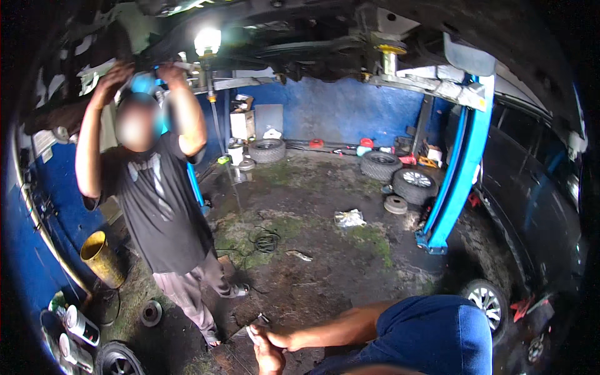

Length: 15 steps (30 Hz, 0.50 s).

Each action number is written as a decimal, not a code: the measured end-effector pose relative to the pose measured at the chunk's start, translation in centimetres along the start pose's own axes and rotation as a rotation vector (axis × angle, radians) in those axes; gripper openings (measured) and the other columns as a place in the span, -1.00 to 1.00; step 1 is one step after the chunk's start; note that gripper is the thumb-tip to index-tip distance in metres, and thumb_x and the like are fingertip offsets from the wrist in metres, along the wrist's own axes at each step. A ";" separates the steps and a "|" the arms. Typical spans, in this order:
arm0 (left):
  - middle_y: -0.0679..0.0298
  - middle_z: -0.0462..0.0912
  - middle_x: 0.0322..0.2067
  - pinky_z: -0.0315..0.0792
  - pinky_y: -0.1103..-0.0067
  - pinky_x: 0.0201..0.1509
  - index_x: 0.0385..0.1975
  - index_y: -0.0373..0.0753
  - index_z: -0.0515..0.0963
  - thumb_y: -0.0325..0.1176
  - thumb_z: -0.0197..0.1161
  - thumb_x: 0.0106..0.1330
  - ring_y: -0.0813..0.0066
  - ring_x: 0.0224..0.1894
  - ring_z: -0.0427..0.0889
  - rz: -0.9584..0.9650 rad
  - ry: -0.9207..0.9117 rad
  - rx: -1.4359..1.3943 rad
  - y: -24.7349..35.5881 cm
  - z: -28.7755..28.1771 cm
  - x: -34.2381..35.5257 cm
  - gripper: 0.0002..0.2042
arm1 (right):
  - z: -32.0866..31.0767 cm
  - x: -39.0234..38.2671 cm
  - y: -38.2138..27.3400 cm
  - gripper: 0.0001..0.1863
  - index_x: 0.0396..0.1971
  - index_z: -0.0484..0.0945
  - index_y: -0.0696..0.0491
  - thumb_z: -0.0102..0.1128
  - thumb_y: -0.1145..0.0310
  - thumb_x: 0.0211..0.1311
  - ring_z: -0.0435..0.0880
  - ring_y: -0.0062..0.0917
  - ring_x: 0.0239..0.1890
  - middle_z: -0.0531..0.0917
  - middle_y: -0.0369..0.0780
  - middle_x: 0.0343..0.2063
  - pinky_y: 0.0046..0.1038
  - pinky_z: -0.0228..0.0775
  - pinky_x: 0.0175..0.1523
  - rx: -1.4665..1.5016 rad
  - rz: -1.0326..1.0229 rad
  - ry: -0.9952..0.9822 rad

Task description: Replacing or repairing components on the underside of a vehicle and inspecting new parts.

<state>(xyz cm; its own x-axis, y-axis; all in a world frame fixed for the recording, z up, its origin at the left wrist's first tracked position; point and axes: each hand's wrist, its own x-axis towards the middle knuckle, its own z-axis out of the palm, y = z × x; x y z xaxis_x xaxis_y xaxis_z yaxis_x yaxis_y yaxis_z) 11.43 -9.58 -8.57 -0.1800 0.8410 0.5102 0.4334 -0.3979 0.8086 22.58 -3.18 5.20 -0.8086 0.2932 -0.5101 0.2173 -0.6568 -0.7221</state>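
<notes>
Left hand (269, 360) and right hand (281, 339) meet well to the left of the blue post (459, 175) and nearer the wearer than its foot. The left is closed around a small pale object (252, 334); the right lies against it from the other side, and I cannot tell whether its fingers also grip. The object sticks out beyond the fingers on the side away from the blue post; its long axis seems to run forward, leaning a little left. Both hands are so close to it that I cannot say which is nearer.

Going left to right, white buckets (80, 326) stand farthest left of the blue post, then a yellow bucket (103, 265). Next, still left of the post, a co-worker (165, 209) in a dark shirt raises both arms toward the vehicle underside (300, 44). A coiled cable (265, 240) lies on the floor between co-worker and post, with a crumpled white wrapper (350, 217) closer to the post. Just left of the post lies a wheel (416, 181); another wheel (484, 300) is on its near right side, with a dark car (531, 181) farther right.
</notes>
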 end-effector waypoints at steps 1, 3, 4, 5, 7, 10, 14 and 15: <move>-0.02 0.10 0.36 0.16 0.40 0.35 0.34 -0.43 0.03 -0.31 -0.15 0.48 0.11 0.35 0.19 0.084 0.006 0.105 1.2 -0.3 0.6 -0.49 | 0.2 0.5 0.5 -0.21 0.11 0.44 -0.05 -0.10 -0.43 0.16 0.52 -0.46 -0.12 0.56 -0.24 -0.07 -0.34 0.37 0.01 -0.147 -0.224 0.034; 0.02 0.19 0.26 0.21 0.41 0.28 0.26 -0.41 0.12 -0.23 -0.12 0.46 0.16 0.25 0.25 -0.027 0.054 -0.099 2.8 -0.5 1.5 -0.52 | 0.3 0.7 1.3 -0.31 0.11 0.45 0.01 -0.03 -0.28 0.26 0.50 -0.45 0.00 0.54 -0.20 0.03 -0.34 0.30 0.14 -0.431 -0.671 0.133; 0.06 0.28 0.16 0.26 0.42 0.21 0.18 -0.38 0.20 -0.15 -0.09 0.44 0.21 0.14 0.32 -0.149 0.114 -0.306 3.5 -0.4 1.9 -0.53 | 0.0 -0.1 1.9 -0.49 0.05 0.47 0.07 -0.05 -0.05 0.39 0.58 -0.36 -0.08 0.62 -0.17 -0.14 -0.34 0.38 0.03 -0.689 -0.765 0.293; 0.11 0.37 0.05 0.30 0.42 0.14 0.11 -0.35 0.28 -0.07 -0.07 0.42 0.26 0.04 0.38 -0.273 0.170 -0.511 4.2 -0.4 2.5 -0.53 | -0.8 0.0 2.3 -0.51 0.08 0.43 0.09 -0.03 0.01 0.38 0.58 -0.31 -0.05 0.60 -0.12 -0.10 -0.33 0.38 0.04 -0.805 -0.848 0.326; 0.19 0.55 -0.15 0.40 0.43 -0.01 -0.04 -0.30 0.44 0.08 -0.01 0.38 0.36 -0.16 0.51 -0.541 0.294 -0.906 5.4 -0.6 3.3 -0.50 | -2.1 0.1 3.4 -0.52 0.12 0.40 0.10 0.00 0.07 0.38 0.58 -0.25 -0.03 0.58 -0.08 -0.07 -0.33 0.38 0.05 -0.912 -0.928 0.377; 0.26 0.64 -0.23 0.46 0.41 -0.07 -0.12 -0.22 0.55 0.21 0.04 0.31 0.38 -0.23 0.59 -0.682 0.192 -1.093 7.8 -0.6 3.5 -0.45 | -3.7 -1.4 4.8 -0.49 0.19 0.31 0.14 0.05 0.17 0.36 0.56 -0.17 0.01 0.54 0.00 -0.01 -0.31 0.38 0.06 -1.033 -1.122 0.416; 0.29 0.64 -0.17 0.46 0.41 -0.08 -0.05 -0.20 0.51 0.17 0.03 0.33 0.37 -0.19 0.60 -0.805 0.206 -1.395 13.6 0.6 4.7 -0.48 | -5.3 -1.6 8.0 -0.58 0.03 0.43 0.22 0.11 0.20 0.36 0.49 -0.35 0.06 0.56 -0.07 -0.07 -0.35 0.28 0.17 -0.860 -0.907 0.327; 0.28 0.64 -0.16 0.46 0.42 -0.07 -0.03 -0.18 0.50 0.17 0.00 0.34 0.37 -0.19 0.60 -0.801 0.222 -1.409 13.5 0.8 4.5 -0.48 | -5.6 -1.5 8.8 -0.60 0.01 0.43 0.23 0.11 0.23 0.35 0.50 -0.36 0.03 0.57 -0.08 -0.10 -0.35 0.29 0.15 -0.860 -0.969 0.361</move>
<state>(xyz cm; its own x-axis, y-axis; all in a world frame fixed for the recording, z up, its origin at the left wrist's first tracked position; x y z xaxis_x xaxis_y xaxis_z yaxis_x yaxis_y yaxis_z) 17.22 -10.84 4.45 -0.1190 0.9687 -0.2180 -0.9065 -0.0165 0.4218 28.76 -5.54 -2.98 -0.6712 0.6411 0.3722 0.0234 0.5202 -0.8538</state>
